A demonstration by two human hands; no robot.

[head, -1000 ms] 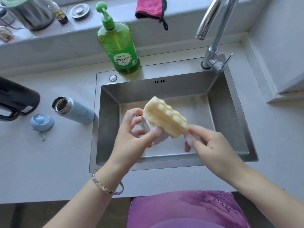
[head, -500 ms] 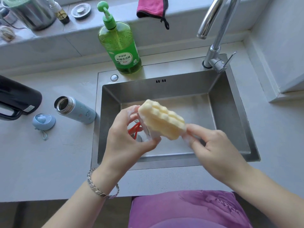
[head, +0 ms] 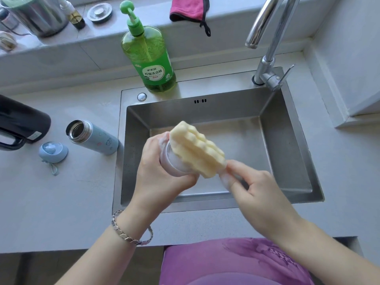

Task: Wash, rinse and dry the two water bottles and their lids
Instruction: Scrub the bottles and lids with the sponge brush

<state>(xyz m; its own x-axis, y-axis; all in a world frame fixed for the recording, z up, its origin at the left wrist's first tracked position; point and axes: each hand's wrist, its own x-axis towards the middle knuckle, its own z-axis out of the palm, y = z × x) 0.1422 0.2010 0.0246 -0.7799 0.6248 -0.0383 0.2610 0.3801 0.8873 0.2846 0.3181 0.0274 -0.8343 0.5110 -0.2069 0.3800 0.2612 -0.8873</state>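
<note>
Over the steel sink (head: 287,140), my left hand (head: 162,171) grips a soapy white bottle lid (head: 171,161), its open side turned to the right. My right hand (head: 253,190) pinches the near end of a yellow bumpy sponge (head: 197,150), and the sponge lies against the lid's opening. On the counter to the left, a light blue bottle (head: 93,137) lies on its side with its mouth open. Its light blue lid (head: 53,151) sits beside it. A black bottle (head: 20,124) with a handle lies at the far left edge.
A green dish-soap pump bottle (head: 150,58) stands behind the sink, and the faucet (head: 269,38) arches at the back right. On the rear ledge are a red cloth (head: 188,9), a metal pot (head: 39,15), a small bottle (head: 74,15) and a metal disc (head: 100,12).
My left hand has turned the lid so its opening faces the sponge, hiding the red strap seen earlier. The sponge has shifted against the lid.
</note>
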